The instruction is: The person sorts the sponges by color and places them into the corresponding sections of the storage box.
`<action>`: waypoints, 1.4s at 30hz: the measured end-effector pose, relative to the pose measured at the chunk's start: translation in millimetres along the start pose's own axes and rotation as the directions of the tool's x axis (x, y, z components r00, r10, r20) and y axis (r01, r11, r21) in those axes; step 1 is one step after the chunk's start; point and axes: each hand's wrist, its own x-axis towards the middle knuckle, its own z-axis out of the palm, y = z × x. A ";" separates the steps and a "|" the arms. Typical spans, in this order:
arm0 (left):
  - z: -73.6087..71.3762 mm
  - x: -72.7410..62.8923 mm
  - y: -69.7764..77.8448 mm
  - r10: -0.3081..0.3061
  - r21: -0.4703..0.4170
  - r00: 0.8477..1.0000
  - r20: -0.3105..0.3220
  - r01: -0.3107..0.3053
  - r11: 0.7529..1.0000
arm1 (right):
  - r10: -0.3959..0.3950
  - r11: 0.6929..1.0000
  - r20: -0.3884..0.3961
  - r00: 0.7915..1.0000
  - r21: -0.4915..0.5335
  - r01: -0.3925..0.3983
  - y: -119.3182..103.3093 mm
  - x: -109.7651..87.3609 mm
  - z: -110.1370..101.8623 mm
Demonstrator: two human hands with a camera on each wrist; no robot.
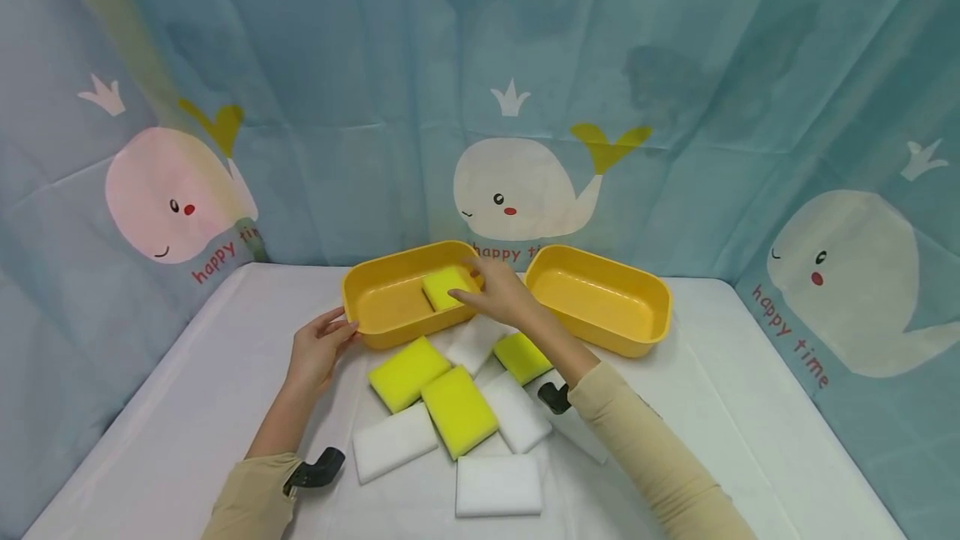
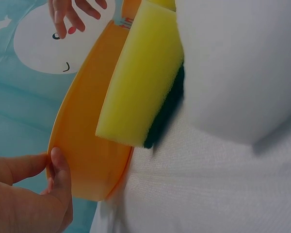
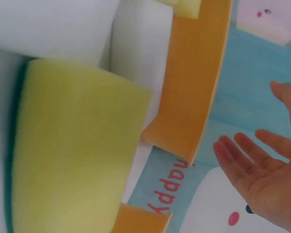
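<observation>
At its left end, the left yellow-orange bin [image 1: 397, 336] is pinched by my left hand [image 1: 313, 352], thumb outside the rim in the left wrist view. Inside this bin, toward its right end, lies a yellow sponge [image 1: 442, 286]. My right hand [image 1: 495, 290] hovers over the bin's right end with fingers spread and nothing in them, as the right wrist view shows. Close in front of the bin are a yellow sponge [image 1: 408, 373] with a dark green scouring side [image 2: 166, 114] and a white sponge block [image 1: 474, 342].
A second yellow-orange bin [image 1: 600, 307] stands to the right with nothing in it. More yellow sponges [image 1: 459, 411] and several white blocks [image 1: 498, 486] lie loosely, some overlapping, on the white cloth. A blue whale-print curtain [image 1: 360, 190] rises behind the table.
</observation>
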 end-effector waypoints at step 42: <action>-0.3 -2.3 -0.4 0.022 -0.009 1.000 0.010 -0.022 1.000 | 0.010 0.999 0.126 0.992 -0.035 -0.006 36.9 -80.7 -23.1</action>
